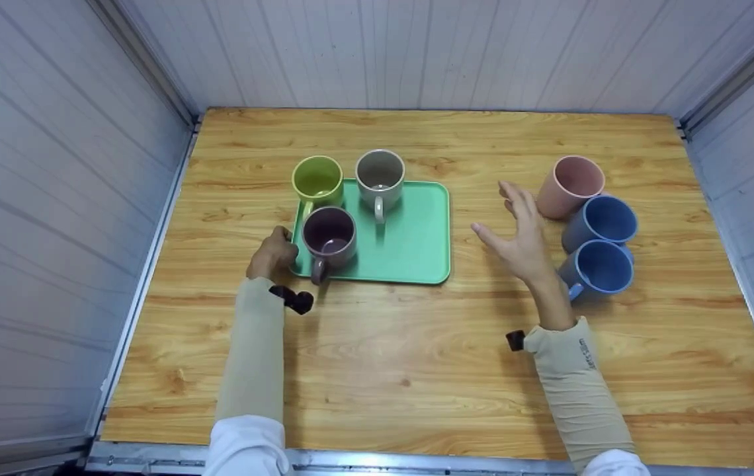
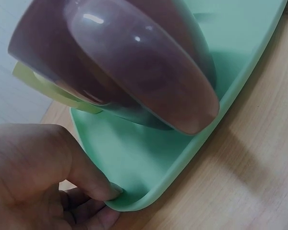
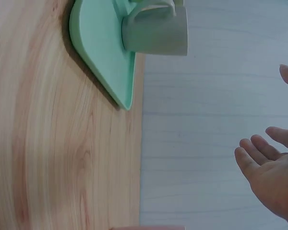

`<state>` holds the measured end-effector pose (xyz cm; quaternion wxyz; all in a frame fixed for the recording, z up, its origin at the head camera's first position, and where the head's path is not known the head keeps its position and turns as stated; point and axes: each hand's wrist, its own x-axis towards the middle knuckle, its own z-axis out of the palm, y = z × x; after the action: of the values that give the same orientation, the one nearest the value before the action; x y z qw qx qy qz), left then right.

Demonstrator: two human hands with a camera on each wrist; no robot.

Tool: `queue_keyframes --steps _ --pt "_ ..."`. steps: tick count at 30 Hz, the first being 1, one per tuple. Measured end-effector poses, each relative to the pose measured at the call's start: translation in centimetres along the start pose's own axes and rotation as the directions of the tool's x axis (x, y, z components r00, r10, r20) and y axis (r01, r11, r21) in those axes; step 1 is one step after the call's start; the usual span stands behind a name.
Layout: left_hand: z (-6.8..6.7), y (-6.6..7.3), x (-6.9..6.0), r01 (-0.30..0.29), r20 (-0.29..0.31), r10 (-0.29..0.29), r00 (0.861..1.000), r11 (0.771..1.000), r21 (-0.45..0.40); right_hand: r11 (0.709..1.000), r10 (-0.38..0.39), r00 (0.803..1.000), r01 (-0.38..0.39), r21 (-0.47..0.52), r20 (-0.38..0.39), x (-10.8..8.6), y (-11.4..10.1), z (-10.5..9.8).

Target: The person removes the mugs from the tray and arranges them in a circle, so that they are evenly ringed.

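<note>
A green tray (image 1: 410,244) carries a yellow-green mug (image 1: 318,180), a grey mug (image 1: 380,175) and a dark purple mug (image 1: 329,235). My left hand (image 1: 273,252) pinches the tray's near left corner; in the left wrist view the thumb of that hand (image 2: 53,177) lies over the rim (image 2: 149,196), beside the purple mug (image 2: 134,62). Between the tray and a pink mug (image 1: 569,188), my right hand (image 1: 522,241) is held with fingers spread and holds nothing. The right wrist view shows this hand (image 3: 273,172) apart from the grey mug (image 3: 156,31).
Two blue mugs (image 1: 598,221) (image 1: 595,268) stand near the pink mug, right of my right hand. The wooden table (image 1: 403,370) is bordered by pale panels (image 1: 417,53) at the back and both sides.
</note>
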<state>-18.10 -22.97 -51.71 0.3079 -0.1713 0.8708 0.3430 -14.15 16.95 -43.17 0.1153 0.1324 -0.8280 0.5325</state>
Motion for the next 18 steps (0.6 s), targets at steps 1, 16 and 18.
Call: queue_keyframes --steps 1,16,18 --pt "0.0 0.0 0.0 0.0 -0.003 0.0 1.0 1.0 -0.001 1.0 -0.004 1.0 0.004 0.006 0.004 0.0 0.0 0.2" --pt "0.0 -0.2 0.2 -0.016 -0.009 0.016 1.0 1.0 0.0 0.999 0.034 0.988 -0.035 0.005 0.152 0.3 -0.3 4.2" --pt "0.0 -0.2 0.2 -0.02 -0.012 0.02 1.0 1.0 -0.004 1.0 0.028 0.984 -0.029 0.006 0.176 0.3 0.4 5.0"
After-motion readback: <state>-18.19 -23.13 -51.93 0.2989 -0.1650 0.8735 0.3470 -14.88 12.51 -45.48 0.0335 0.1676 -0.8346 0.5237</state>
